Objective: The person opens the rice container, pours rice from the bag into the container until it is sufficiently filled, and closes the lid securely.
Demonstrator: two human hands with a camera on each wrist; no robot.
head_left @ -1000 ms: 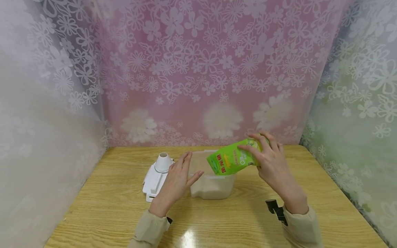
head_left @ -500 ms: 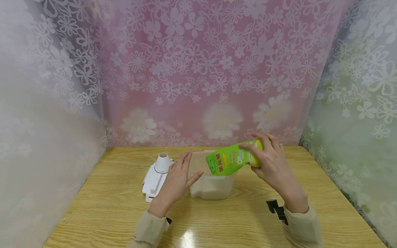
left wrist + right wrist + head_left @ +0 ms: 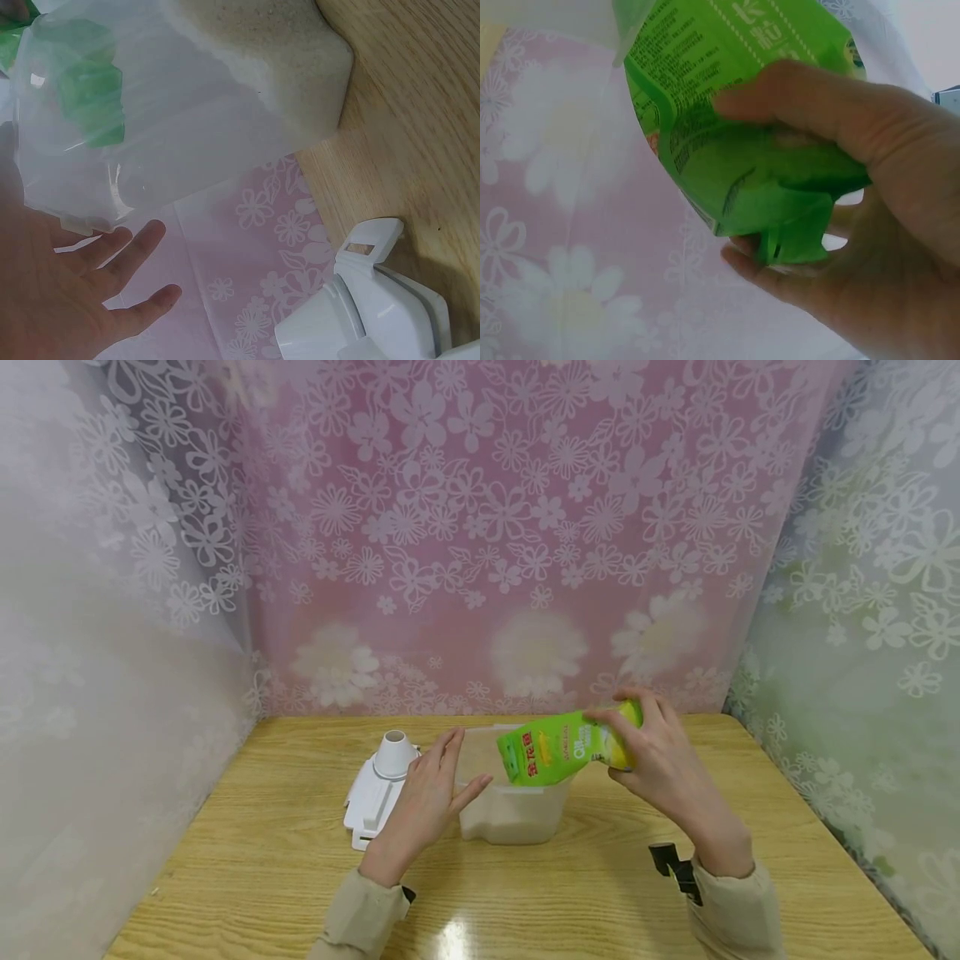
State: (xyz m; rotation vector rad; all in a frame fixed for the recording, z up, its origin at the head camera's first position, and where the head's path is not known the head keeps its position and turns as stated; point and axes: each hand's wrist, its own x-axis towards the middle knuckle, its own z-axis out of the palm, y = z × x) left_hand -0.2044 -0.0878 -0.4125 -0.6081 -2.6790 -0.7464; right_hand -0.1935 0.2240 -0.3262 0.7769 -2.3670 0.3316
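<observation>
A green printed rice bag (image 3: pixel 551 747) was tilted over the mouth of a translucent plastic container (image 3: pixel 517 822), its lower left end showing green through the container's wall in the left wrist view. The right hand (image 3: pixel 667 760) gripped the bag's raised right end, thumb on one face and fingers round the other. Pale rice (image 3: pixel 289 67) lay inside the container, which stood upright on the table. The left hand (image 3: pixel 420 802) was at the container's left rim with its fingers extended and spread, gripping nothing; whether it pressed on the rim could not be told.

Beyond that hand, to the left, a white plastic lid (image 3: pixel 378 802) with a cone-shaped spout (image 3: pixel 395 756) lay on the wood-grain table (image 3: pixel 247 860). Beige sleeves (image 3: pixel 367 906) covered the forearms, and a pink flower-patterned curtain (image 3: pixel 525 527) hung behind the table.
</observation>
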